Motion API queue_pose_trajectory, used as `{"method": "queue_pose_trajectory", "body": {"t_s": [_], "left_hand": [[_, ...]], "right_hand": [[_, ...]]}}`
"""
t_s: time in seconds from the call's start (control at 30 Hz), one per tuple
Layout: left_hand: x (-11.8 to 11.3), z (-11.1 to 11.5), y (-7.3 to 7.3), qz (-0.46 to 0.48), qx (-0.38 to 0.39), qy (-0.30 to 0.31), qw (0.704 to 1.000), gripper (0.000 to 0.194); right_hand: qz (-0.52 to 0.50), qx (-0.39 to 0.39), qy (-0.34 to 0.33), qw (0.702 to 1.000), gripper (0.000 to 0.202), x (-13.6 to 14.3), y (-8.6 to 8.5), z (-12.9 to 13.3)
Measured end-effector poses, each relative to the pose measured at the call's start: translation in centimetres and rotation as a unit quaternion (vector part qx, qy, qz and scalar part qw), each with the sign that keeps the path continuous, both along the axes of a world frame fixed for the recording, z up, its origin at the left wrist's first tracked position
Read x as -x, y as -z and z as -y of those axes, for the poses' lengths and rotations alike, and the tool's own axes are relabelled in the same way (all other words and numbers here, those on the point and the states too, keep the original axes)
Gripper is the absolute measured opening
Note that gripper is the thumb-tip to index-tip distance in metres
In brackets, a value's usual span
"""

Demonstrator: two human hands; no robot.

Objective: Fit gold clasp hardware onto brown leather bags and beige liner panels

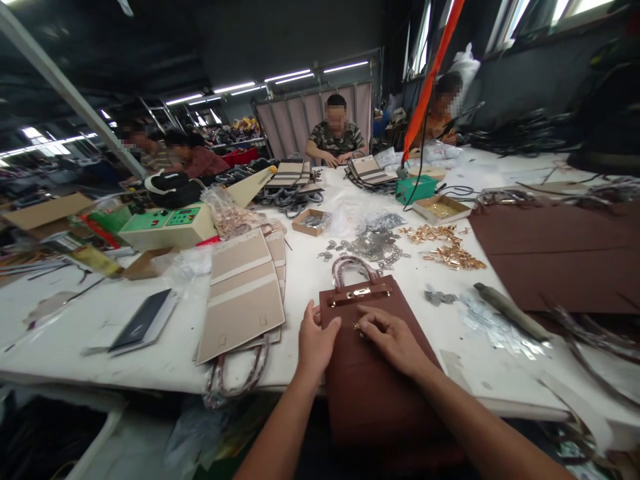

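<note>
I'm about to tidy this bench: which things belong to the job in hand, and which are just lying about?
Likely in use:
brown bag panel, at the left hand
small gold-colored fitting, at the right hand
loose gold-colored fittings, probably

Likely just lying about:
dark-covered notebook
green box

Gold-coloured fitting (357,327) at the fingertips of the right hand (389,339): too small to identify, partly covered. Brown handbag (353,380): lower right side hidden behind the right forearm (465,407); lower end lost in shadow. Left forearm (280,417): cut off by the bottom edge. Brown panels (560,260): cut off by the right edge. Control box (170,233): markings illegible.
</note>
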State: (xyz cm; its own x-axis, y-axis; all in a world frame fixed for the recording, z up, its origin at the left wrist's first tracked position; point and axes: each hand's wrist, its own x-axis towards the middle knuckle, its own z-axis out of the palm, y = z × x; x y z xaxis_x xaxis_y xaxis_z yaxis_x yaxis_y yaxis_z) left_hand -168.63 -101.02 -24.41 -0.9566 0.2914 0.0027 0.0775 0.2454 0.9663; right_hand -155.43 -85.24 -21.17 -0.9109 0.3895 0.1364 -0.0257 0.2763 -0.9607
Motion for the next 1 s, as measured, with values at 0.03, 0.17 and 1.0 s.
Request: {"method": "queue_pose_trajectory", "body": {"t_s": [0.03,0.17,1.0], "left_hand": [[0.5,-0.1,-0.5,0.025,-0.011,0.000,1.000,0.095],[2.2,-0.7,-2.6,0.033,0.004,0.001,0.999,0.099],[4.1,-4.1,-3.8,0.393,-0.263,0.195,0.859,0.046]], "right_hand": [[0.003,-0.002,-0.002,1.000,0.031,0.0,-0.1,0.0],[-0.014,0.008,-0.008,1.000,0.030,0.0,0.1,-0.3],[-0.038,-0.210,0.017,0.977,0.016,2.7,-3.0,-10.1]]}}
